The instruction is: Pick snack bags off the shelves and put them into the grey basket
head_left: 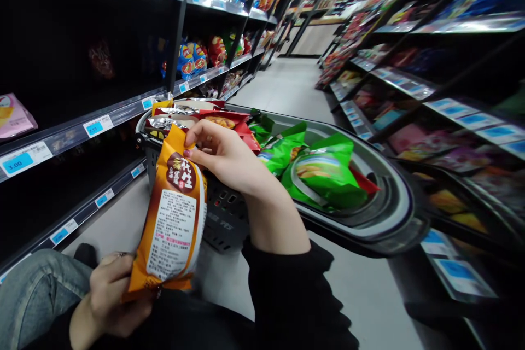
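An orange snack bag (pixel 174 213) with a brown round label and a white text panel hangs tilted between both hands, its printed back facing me. My left hand (pixel 112 295) is closed on its lower end. Up at the top corner, my right hand (pixel 221 150) pinches the bag between thumb and fingers. Just behind it stands a dark shopping basket (pixel 221 224) filled with snack bags. Green bags (pixel 328 169) lie at its right side, with red bags (pixel 241 126) and silver-topped ones towards the left. My right forearm crosses over the basket's near rim.
On the left, black shelves carry price tags (pixel 98 126), a pink package (pixel 15 116) and blue chip bags (pixel 192 59). More stocked shelving (pixel 451 104) lines the right, blurred. A pale floor aisle (pixel 283 79) runs between them towards a counter (pixel 311 35).
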`<state>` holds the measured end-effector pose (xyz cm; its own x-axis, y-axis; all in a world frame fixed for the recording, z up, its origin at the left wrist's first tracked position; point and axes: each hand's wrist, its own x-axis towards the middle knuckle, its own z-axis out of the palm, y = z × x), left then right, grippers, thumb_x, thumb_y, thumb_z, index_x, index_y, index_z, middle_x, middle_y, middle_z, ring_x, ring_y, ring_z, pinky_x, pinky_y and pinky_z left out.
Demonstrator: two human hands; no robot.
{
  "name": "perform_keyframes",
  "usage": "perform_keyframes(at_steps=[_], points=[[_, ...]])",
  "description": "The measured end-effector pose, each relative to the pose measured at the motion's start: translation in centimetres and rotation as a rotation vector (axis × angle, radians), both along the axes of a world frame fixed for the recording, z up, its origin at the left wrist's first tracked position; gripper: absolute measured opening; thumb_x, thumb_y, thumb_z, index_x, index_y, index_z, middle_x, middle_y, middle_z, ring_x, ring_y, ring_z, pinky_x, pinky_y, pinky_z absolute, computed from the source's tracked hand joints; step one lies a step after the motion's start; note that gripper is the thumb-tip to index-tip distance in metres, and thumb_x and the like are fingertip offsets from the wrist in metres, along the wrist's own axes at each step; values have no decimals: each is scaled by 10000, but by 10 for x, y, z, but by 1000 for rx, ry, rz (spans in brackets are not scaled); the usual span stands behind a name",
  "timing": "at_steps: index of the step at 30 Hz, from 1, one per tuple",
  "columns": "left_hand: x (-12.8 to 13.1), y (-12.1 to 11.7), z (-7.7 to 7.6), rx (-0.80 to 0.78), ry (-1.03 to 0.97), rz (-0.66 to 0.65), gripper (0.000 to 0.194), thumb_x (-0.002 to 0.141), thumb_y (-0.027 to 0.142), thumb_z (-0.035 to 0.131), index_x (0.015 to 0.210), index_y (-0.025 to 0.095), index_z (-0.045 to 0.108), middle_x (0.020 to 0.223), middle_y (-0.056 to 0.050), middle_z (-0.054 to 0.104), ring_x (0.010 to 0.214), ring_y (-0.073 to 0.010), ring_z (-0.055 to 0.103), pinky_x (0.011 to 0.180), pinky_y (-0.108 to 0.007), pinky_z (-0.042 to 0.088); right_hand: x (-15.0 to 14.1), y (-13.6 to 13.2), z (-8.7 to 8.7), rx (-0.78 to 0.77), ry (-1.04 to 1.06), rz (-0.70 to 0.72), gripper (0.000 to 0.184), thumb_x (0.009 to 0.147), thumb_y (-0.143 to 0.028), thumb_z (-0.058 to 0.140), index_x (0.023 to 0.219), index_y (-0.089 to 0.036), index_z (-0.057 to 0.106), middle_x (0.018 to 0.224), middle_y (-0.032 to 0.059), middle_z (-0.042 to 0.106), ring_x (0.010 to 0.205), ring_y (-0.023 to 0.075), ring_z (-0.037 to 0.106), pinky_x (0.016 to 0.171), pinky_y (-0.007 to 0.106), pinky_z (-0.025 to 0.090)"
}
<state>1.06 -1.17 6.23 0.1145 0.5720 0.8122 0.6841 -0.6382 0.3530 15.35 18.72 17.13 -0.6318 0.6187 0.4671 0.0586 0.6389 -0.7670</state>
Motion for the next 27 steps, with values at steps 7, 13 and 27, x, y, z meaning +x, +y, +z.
perform_keyframes(at_steps=[7, 13, 27], points=[[-2, 1, 3, 33, 165, 6, 192, 709, 84, 554, 869, 181, 595, 586, -37, 632, 529, -157, 560, 492, -271, 417, 0, -4, 2, -74, 82, 49, 110, 711, -162, 560, 756, -193, 465, 759, -21, 497, 605, 97, 462, 563, 240, 387], [-3, 2, 1, 32, 135, 12, 207, 662, 41, 534, 798, 190, 580, 570, -27, 617, 495, -143, 533, 463, -261, 393, 0, -4, 2, -78, 99, 42, 120, 709, -167, 578, 745, -189, 466, 746, -21, 487, 621, 104, 476, 582, 255, 406], [4, 5, 9, 104, 142, 118, 139, 813, 106, 459, 708, 168, 527, 537, -13, 569, 438, -113, 506, 401, -234, 390, -2, 0, -2, -79, 117, 50, 115, 697, -159, 580, 745, -189, 479, 746, -17, 505, 625, 102, 476, 556, 236, 383]])
